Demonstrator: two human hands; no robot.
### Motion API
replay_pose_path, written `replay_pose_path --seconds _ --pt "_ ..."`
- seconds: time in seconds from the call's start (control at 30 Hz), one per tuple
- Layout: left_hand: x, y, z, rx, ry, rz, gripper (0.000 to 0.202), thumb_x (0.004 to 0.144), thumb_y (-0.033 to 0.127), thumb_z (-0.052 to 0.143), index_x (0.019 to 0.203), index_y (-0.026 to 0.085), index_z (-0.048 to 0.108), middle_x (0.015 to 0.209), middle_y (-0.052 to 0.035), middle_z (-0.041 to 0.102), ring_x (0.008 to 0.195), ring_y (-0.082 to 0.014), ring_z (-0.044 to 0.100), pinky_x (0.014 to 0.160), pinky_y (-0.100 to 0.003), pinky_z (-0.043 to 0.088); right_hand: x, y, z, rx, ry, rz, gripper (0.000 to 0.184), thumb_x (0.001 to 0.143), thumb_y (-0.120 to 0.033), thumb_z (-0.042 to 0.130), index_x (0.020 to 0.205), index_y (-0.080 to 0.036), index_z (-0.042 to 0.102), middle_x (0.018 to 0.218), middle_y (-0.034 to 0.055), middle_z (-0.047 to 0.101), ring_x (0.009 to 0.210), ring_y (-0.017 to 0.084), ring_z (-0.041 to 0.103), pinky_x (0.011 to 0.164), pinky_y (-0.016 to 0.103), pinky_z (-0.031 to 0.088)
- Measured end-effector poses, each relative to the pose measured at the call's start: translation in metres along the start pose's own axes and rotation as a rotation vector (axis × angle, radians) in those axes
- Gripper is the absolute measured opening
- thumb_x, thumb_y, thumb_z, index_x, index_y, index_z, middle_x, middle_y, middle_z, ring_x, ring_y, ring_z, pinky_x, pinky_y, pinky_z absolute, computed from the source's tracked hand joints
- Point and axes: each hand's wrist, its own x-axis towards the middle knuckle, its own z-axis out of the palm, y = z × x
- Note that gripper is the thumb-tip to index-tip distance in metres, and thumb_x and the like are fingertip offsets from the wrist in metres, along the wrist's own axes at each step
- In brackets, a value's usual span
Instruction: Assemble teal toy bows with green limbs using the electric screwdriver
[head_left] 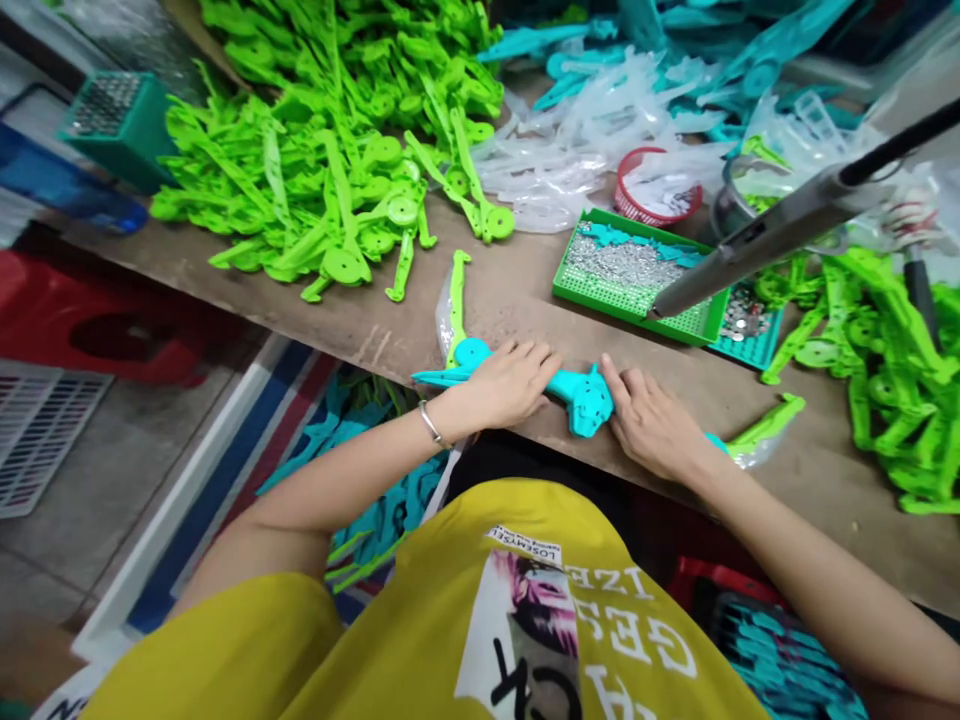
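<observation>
A turquoise plastic toy part (589, 402) with an animal-like head and small holes lies at the front edge of the bench. My left hand (510, 385) is closed over its narrow body, hiding the middle. Against the head's right side, my right hand (649, 415) grips with bent fingers, the index finger straighter. Left of my left hand, a lime-green arm with a clear edge (454, 305) joins a turquoise disc (472, 351). Another green and clear arm (769, 428) emerges beyond my right wrist, with a bit of turquoise beside it.
Lime-green parts (322, 190) are heaped at the back left, more (885, 370) at right. A green tray (637, 280) of small metal pieces stands ahead, below a hanging power screwdriver (772, 225). Clear parts (547, 165) and a red basket (656, 186) sit behind.
</observation>
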Motion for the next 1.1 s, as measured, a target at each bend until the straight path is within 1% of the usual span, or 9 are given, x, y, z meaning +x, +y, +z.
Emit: replay_pose_path --seconds 0.2,0.3,0.4,0.47,0.57,0.7,0.83,0.93,1.1 --pt "0.003 0.001 0.013 0.129 -0.078 -0.015 0.053 0.103 0.019 0.032 0.153 0.003 0.033 0.134 -0.0240 0.057 0.118 -0.0342 0.054 0.093 -0.047 0.041 0.001 -0.010 -0.001 0.012 -0.042 0.105 0.074 0.096 -0.027 0.037 0.161 -0.007 0.008 0.113 0.0178 0.054 0.100 0.031 0.052 0.081 0.041 0.052" --pt "0.015 -0.007 0.000 -0.003 -0.176 0.013 0.052 0.105 0.038 0.037 0.145 0.006 0.046 0.130 -0.0224 0.060 0.116 -0.0348 0.057 0.092 -0.045 0.042 0.001 -0.011 0.002 0.026 -0.027 0.104 0.075 0.096 -0.026 0.037 0.161 -0.006 0.004 0.114 0.0188 0.053 0.101 0.032 0.050 0.080 0.041 0.053" --pt "0.039 -0.014 -0.007 -0.160 -0.299 -0.115 0.054 0.106 0.046 0.028 0.125 0.011 0.064 0.109 -0.0180 0.071 0.099 -0.0309 0.067 0.084 -0.040 0.045 0.000 -0.011 0.005 0.034 -0.013 0.098 0.075 0.097 -0.027 0.035 0.161 -0.004 0.002 0.113 0.0201 0.053 0.101 0.032 0.050 0.083 0.043 0.053" --pt "0.052 -0.013 -0.005 -0.163 -0.306 -0.218 0.062 0.106 0.049 0.023 0.110 0.012 0.072 0.096 -0.0184 0.074 0.091 -0.0313 0.070 0.080 -0.039 0.045 -0.001 -0.013 0.005 0.051 0.002 0.107 0.075 0.097 -0.027 0.033 0.161 -0.004 0.001 0.112 0.0203 0.054 0.100 0.033 0.050 0.084 0.045 0.053" --pt "0.057 -0.005 0.001 -0.104 -0.254 -0.206 0.065 0.106 0.050 0.023 0.105 0.013 0.075 0.093 -0.0198 0.075 0.093 -0.0332 0.071 0.080 -0.040 0.045 -0.001 -0.014 0.002 0.114 0.018 0.138 0.075 0.097 -0.028 0.035 0.161 -0.004 0.004 0.113 0.0215 0.056 0.102 0.035 0.052 0.087 0.049 0.052" --pt "0.053 0.004 0.000 -0.086 -0.227 -0.187 0.060 0.107 0.046 0.025 0.112 0.011 0.074 0.095 -0.0202 0.075 0.095 -0.0315 0.072 0.082 -0.039 0.046 0.004 0.006 -0.009 0.398 -0.044 0.167 0.076 0.092 -0.027 0.043 0.160 -0.002 0.017 0.133 0.0246 0.055 0.115 0.035 0.055 0.100 0.048 0.048" --pt "0.057 0.005 -0.003 -0.036 -0.259 -0.244 0.065 0.107 0.045 0.021 0.105 0.008 0.075 0.093 -0.0231 0.075 0.092 -0.0342 0.073 0.079 -0.041 0.048 0.013 0.034 -0.024 0.709 -0.193 0.223 0.049 0.101 -0.031 0.029 0.138 -0.013 0.057 0.129 0.0141 0.068 0.111 0.024 0.065 0.096 0.034 0.048" --pt "0.061 0.004 -0.001 0.061 -0.269 -0.250 0.071 0.107 0.046 0.016 0.100 0.007 0.075 0.093 -0.0242 0.075 0.092 -0.0358 0.073 0.077 -0.041 0.049 0.021 0.034 -0.030 0.517 -0.250 0.332 0.065 0.106 -0.039 0.011 0.123 -0.013 0.067 0.107 0.0174 0.075 0.099 0.028 0.071 0.087 0.036 0.048" --pt "0.063 0.005 -0.003 0.102 -0.312 -0.250 0.070 0.107 0.045 0.016 0.102 0.008 0.075 0.093 -0.0226 0.075 0.091 -0.0375 0.074 0.073 -0.041 0.050 0.032 0.014 -0.029 0.274 -0.282 0.299 0.061 0.106 -0.039 0.011 0.142 -0.015 0.055 0.108 0.0225 0.074 0.099 0.035 0.071 0.081 0.042 0.048"
